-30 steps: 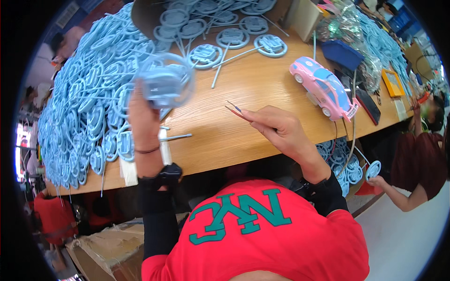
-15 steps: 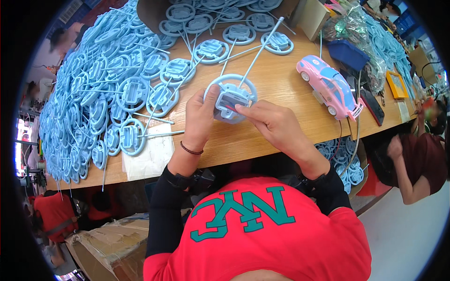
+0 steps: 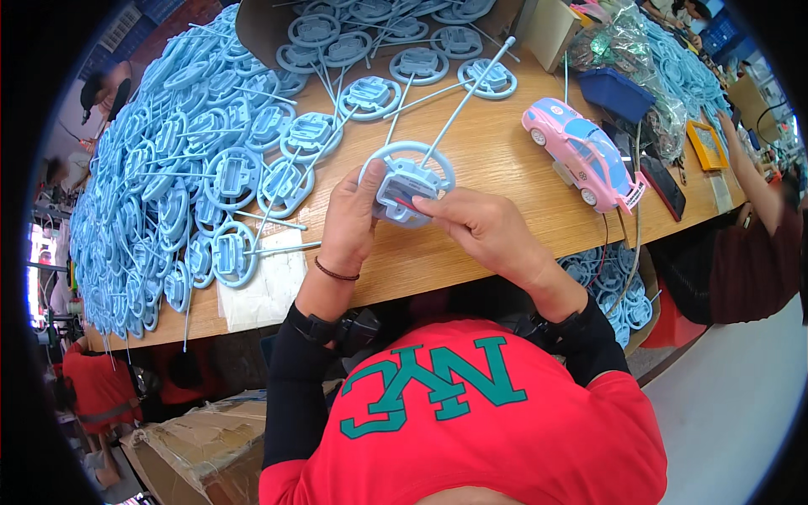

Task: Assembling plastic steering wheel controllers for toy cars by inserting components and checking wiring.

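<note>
My left hand (image 3: 353, 210) grips the left rim of a light blue toy steering wheel (image 3: 404, 148), its thumb on top. From the wheel a long thin blue rod (image 3: 471, 97) slants up to the right. At the wheel's open centre recess, my right hand (image 3: 488, 225) is closed in a pinch. A thin red bit (image 3: 406, 203) shows by its fingertips, too small to name. Similar blue wheels with rods lie beyond, among them one wheel (image 3: 310, 135) close to my left hand.
A great heap of blue wheels (image 3: 168, 168) covers the table's left side. To the right stand a pink toy car (image 3: 581, 151), a blue bin (image 3: 619, 93), a dark phone (image 3: 663, 187) and a yellow frame (image 3: 705, 146). White paper (image 3: 265, 286) lies at the front edge. A co-worker's arm (image 3: 753, 168) reaches in at right.
Both hands and the wheel sit slightly lower and further left in the picture, as does the whole table. The co-worker at right has stretched an arm toward the table.
</note>
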Motion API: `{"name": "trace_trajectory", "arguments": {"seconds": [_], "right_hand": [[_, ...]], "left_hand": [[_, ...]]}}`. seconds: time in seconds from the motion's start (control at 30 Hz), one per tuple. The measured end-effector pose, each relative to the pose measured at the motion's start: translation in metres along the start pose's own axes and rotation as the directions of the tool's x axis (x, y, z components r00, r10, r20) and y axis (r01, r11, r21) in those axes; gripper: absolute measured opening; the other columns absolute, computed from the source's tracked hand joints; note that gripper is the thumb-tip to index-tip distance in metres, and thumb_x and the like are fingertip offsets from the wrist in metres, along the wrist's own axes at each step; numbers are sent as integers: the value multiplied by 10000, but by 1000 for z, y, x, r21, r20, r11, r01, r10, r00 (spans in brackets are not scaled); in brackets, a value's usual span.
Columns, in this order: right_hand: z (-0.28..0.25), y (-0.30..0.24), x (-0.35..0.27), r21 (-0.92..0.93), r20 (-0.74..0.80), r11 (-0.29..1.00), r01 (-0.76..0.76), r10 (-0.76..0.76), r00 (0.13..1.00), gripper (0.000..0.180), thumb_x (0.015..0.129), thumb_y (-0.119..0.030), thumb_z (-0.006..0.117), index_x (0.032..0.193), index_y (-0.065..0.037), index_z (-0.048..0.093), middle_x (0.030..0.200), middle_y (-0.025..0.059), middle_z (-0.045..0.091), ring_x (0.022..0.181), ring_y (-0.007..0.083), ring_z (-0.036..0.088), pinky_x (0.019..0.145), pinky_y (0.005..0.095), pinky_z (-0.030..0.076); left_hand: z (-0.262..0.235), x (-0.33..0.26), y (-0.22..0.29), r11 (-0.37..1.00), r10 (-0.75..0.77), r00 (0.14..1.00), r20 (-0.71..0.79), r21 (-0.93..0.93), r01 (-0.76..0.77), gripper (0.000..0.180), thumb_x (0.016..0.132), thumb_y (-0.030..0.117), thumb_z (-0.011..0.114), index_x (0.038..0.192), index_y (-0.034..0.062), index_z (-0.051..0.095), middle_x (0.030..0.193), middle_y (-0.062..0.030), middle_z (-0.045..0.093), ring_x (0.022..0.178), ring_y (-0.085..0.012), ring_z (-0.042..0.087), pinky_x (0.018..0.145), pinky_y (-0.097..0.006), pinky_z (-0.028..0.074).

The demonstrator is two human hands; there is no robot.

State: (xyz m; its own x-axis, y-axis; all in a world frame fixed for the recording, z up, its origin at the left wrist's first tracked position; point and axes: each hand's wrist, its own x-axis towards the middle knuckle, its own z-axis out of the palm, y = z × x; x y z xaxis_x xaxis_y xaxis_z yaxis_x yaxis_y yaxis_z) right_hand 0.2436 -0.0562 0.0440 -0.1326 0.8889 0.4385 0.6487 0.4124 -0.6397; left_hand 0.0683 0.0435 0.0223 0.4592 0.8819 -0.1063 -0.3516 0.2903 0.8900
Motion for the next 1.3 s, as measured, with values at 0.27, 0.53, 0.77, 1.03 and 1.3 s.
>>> {"name": "trace_trajectory", "arguments": {"seconds": [0.27,0.53,0.77,1.03,1.3], "right_hand": [[2,3,-2,28,-4,1000,-1,1,1000,319,819,-37,619,1120,-130,669,876,95,652,784,288,638,670,357,507],[0,6,-5,47,-29,998,-27,29,999,341,811,1,632,1133,-106,667,883,117,655,789,275,634,694,336,497],[-14,1,-5,88,24,993,-73,72,997,314,832,-22,622,1132,-100,666,836,104,638,759,249,622,662,315,479],[-14,23,-10,157,-20,979,-131,136,991,302,836,-53,611,1131,-89,661,770,102,604,709,261,592,646,337,465],[-14,22,-10,154,24,975,-157,155,988,314,838,-38,609,1147,-77,652,833,128,635,740,268,606,672,330,472]], "left_hand": [[-5,2,-1,998,-51,998,20,41,51,386,945,340,576,1095,-15,610,948,-71,671,796,-116,641,674,-236,518],[2,-5,5,997,-78,996,52,12,78,344,962,296,555,1101,-13,613,966,-76,672,825,-124,649,710,-256,537],[-68,3,39,970,187,974,-126,-132,-203,276,965,198,532,1203,65,569,1080,-57,634,931,-182,627,806,-317,528],[-108,-166,208,21,991,60,-123,-296,-955,829,515,514,867,1116,36,555,1065,-25,626,1067,-169,571,836,-298,509],[-56,11,142,756,380,923,64,554,-350,365,912,191,572,1211,-18,553,1047,-120,642,1015,-197,621,798,-303,525]]}}
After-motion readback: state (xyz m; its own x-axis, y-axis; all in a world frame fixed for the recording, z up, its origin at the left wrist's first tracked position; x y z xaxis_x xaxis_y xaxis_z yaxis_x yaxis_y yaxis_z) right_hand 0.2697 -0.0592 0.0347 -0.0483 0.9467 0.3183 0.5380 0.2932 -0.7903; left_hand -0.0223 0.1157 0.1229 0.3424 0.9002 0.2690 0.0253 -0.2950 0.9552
